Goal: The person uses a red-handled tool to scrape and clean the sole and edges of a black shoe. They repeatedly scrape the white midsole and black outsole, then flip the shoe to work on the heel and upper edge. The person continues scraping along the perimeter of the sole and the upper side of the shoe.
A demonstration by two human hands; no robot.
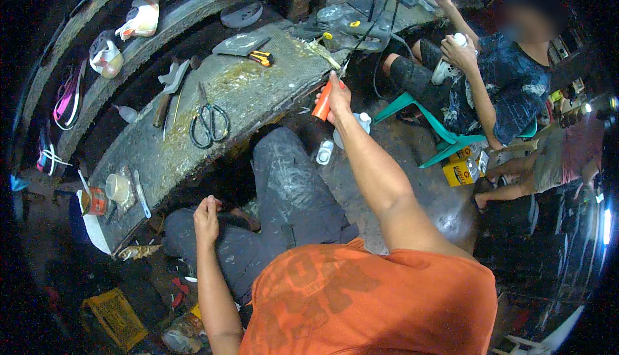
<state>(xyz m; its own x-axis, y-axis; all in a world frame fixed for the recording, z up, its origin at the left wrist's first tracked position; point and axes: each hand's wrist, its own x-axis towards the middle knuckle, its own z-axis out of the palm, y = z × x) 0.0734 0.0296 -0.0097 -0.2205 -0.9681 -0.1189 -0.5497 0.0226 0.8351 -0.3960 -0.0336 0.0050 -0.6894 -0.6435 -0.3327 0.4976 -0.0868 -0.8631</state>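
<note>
My right hand [338, 97] is wrapped round an orange tube-shaped thing [320, 108] at the right front edge of the worktop [242, 97]. Its exact kind does not show, since my fingers cover part of it. Over my left thigh, my left hand [206, 219] is closed, and whatever it may hold is hidden. Black-handled scissors [209, 128] lie on the worktop between the two hands. Farther back, an orange and black utility knife [260, 58] lies against a dark flat slab [241, 46].
A seated co-worker [516, 90] at the right holds a white shoe [445, 68]. A green stool [445, 136] and yellow boxes [461, 170] stand nearby. White bottles [325, 152] are beside my knee. An orange can [94, 201] and a clear cup [118, 187] occupy the worktop's left end.
</note>
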